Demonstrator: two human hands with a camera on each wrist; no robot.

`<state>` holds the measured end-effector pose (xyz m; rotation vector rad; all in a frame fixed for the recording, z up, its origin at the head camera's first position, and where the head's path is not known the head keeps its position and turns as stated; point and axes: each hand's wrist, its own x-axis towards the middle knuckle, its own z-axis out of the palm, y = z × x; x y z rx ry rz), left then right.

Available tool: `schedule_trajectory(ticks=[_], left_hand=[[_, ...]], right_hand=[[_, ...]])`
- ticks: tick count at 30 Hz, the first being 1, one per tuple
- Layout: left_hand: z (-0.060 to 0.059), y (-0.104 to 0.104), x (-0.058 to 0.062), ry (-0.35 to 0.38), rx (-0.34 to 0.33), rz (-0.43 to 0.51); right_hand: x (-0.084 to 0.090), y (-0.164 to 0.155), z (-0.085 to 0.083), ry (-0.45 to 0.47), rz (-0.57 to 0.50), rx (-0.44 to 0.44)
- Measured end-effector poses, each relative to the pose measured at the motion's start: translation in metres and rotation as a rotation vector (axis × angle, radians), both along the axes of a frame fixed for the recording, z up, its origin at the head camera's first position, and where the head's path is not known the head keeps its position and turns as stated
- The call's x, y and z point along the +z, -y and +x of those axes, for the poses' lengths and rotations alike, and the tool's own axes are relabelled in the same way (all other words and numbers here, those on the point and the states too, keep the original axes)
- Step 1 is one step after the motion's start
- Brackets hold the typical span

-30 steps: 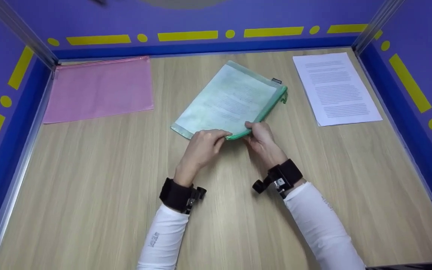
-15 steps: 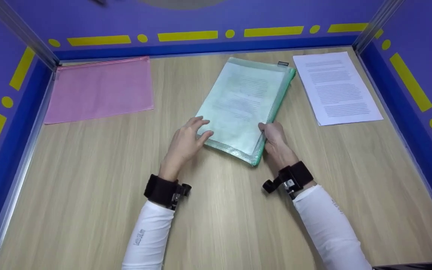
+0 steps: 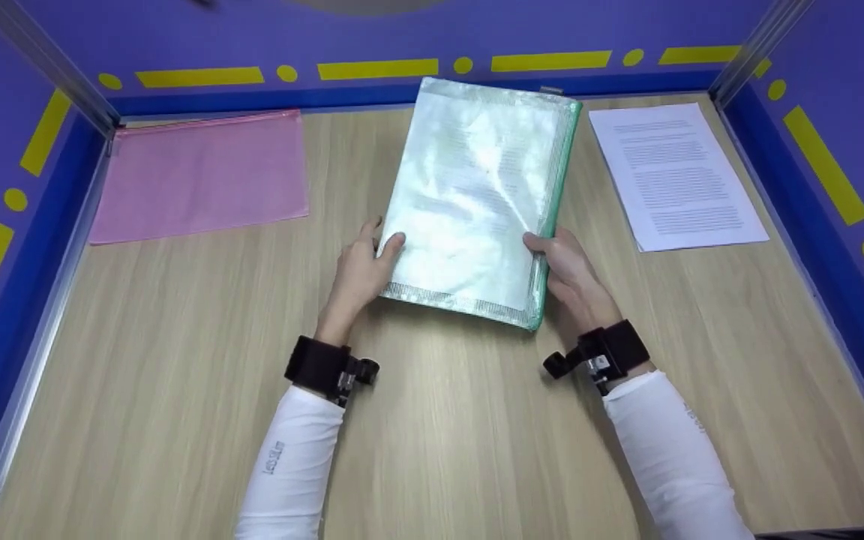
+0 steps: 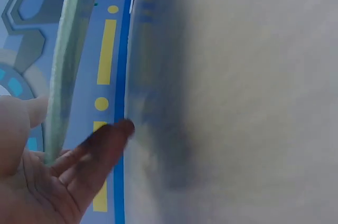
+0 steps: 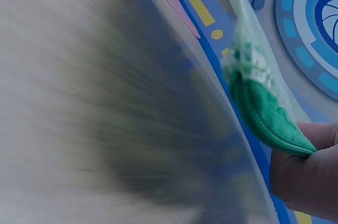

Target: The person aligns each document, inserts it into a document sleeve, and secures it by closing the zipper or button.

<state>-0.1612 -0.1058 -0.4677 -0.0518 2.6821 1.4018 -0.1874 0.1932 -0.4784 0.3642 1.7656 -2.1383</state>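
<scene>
At the frame's upper centre, a green pouch [image 3: 469,202] tilts above the bench [image 3: 447,435]; the right hand [image 3: 573,266] pinches its right edge, the left hand [image 3: 359,271], fingers loosely spread, straddles the left edge

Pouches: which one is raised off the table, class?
The green pouch, which the right hand grips above the table; the pink pouch lies flat on it.
</scene>
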Motion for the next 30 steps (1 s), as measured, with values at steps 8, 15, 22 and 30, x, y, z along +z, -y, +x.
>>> schedule_trajectory(ticks=[8,15,22,30], left_hand=[[0.001,-0.011,0.003,0.031,-0.058,0.271],[0.001,-0.029,0.001,0.032,-0.036,0.381],[0.001,-0.05,-0.004,0.043,0.011,0.344],[0.001,-0.071,-0.005,0.122,-0.085,0.197]], right_hand=[[0.006,-0.012,0.003,-0.035,0.027,0.009],[0.007,-0.023,0.013,-0.051,0.047,0.011],[0.008,-0.043,0.025,-0.065,0.183,0.076],[0.01,-0.065,0.028,-0.044,0.345,0.043]])
